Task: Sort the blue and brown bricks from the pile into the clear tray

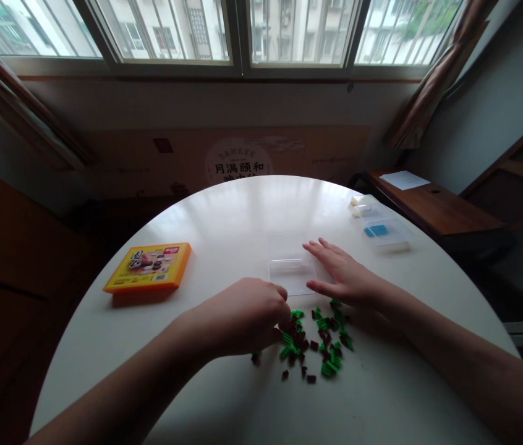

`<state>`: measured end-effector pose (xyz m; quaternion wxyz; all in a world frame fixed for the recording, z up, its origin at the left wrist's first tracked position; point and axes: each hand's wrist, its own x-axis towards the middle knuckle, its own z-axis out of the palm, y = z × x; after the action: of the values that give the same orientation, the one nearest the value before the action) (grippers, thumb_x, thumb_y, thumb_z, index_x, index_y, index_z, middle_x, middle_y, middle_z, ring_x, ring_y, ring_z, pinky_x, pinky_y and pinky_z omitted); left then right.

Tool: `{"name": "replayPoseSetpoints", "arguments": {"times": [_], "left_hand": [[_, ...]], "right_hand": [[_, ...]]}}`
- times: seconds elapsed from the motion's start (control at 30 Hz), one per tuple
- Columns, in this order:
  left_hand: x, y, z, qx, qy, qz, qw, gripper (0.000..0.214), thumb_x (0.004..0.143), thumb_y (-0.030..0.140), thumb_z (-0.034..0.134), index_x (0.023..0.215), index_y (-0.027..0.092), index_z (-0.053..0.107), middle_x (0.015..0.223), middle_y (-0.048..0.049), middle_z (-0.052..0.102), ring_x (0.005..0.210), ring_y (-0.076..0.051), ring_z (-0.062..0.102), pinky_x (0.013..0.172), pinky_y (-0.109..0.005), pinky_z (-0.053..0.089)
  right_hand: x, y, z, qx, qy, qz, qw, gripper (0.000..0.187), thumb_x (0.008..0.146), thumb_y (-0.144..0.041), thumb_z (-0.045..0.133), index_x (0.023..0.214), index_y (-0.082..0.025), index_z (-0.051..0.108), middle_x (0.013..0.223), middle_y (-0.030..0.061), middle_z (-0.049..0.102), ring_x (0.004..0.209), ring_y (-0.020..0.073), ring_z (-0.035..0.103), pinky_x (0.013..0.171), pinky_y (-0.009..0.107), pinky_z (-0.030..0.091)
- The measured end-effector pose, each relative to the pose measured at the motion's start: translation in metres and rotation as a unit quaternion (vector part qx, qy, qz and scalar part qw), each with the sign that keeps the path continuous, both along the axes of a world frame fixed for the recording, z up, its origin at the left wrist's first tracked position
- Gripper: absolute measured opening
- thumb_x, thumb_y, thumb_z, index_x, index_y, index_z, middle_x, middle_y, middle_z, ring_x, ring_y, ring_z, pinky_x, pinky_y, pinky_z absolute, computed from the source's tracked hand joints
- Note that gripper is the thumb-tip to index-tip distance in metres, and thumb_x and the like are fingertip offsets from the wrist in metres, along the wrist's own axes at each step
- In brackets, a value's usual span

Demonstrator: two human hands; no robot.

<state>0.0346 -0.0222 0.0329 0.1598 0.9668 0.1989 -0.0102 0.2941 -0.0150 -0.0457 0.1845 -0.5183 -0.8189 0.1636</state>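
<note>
Small green and dark brown plastic building pieces (pixel 313 346) lie in a loose pile on the white table. At the pile's left side, my left hand (pixel 250 315) is curled with its fingertips pinched down among the pieces; what is between them is hidden. Behind the pile stands a clear plastic box (pixel 292 270), its lid part tilted toward the window side. My right hand (pixel 342 272) rests over the box's right side, fingers spread and holding nothing. One dark piece (pixel 256 358) sits apart below my left hand.
An orange and yellow flat box (pixel 149 268) lies on the left of the round table (pixel 215 216). Another clear plastic case (pixel 389 236) with a blue item inside is near the right edge. A wooden side table (pixel 451 207) with papers stands beyond.
</note>
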Motion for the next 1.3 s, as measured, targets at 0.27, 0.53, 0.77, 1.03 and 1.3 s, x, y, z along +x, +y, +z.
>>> {"name": "replayPoseSetpoints", "arguments": {"times": [0.27,0.53,0.77,1.03,1.3], "left_hand": [[0.002,0.005,-0.007,-0.013,0.006,0.002,1.000,0.005,0.078,0.024,0.071,0.075,0.026,0.075,0.072,0.0013,0.067,0.057,-0.012,0.057,0.055,-0.024,0.040],[0.002,0.001,-0.004,-0.036,0.018,-0.017,0.999,0.005,0.079,0.025,0.070,0.079,0.027,0.075,0.074,0.0030,0.068,0.061,-0.011,0.058,0.058,-0.023,0.042],[0.003,0.001,-0.003,-0.040,0.018,-0.011,0.999,0.008,0.078,0.023,0.072,0.082,0.028,0.076,0.076,0.0028,0.068,0.062,-0.012,0.060,0.059,-0.023,0.042],[0.007,-0.002,-0.001,-0.047,0.052,-0.012,0.997,0.010,0.080,0.023,0.067,0.083,0.025,0.076,0.076,0.0005,0.069,0.063,-0.013,0.061,0.062,-0.023,0.044],[0.002,0.000,0.006,-0.042,0.011,-0.002,0.999,0.011,0.076,0.016,0.064,0.081,0.023,0.070,0.078,0.0026,0.066,0.064,-0.011,0.057,0.062,-0.021,0.043]], "right_hand": [[0.001,0.000,0.001,-0.008,-0.011,0.006,1.000,0.081,0.084,-0.061,0.059,0.152,-0.026,0.032,0.153,0.0123,0.038,0.144,0.0351,0.025,0.113,0.058,0.028],[0.002,-0.001,0.002,-0.009,-0.014,0.013,1.000,0.080,0.086,-0.062,0.056,0.153,-0.028,0.029,0.154,0.0107,0.036,0.145,0.0340,0.024,0.114,0.057,0.026],[0.002,-0.001,0.004,-0.016,-0.019,0.008,1.000,0.081,0.086,-0.063,0.055,0.153,-0.025,0.030,0.155,0.0110,0.035,0.145,0.0341,0.025,0.115,0.055,0.025],[0.001,-0.001,0.008,-0.036,-0.028,0.008,0.999,0.085,0.084,-0.069,0.053,0.153,-0.024,0.030,0.156,0.0113,0.033,0.145,0.0346,0.023,0.116,0.056,0.024],[0.003,0.000,0.004,-0.027,-0.022,0.016,0.999,0.083,0.085,-0.067,0.053,0.153,-0.028,0.028,0.156,0.0084,0.033,0.145,0.0350,0.023,0.115,0.056,0.024]]}}
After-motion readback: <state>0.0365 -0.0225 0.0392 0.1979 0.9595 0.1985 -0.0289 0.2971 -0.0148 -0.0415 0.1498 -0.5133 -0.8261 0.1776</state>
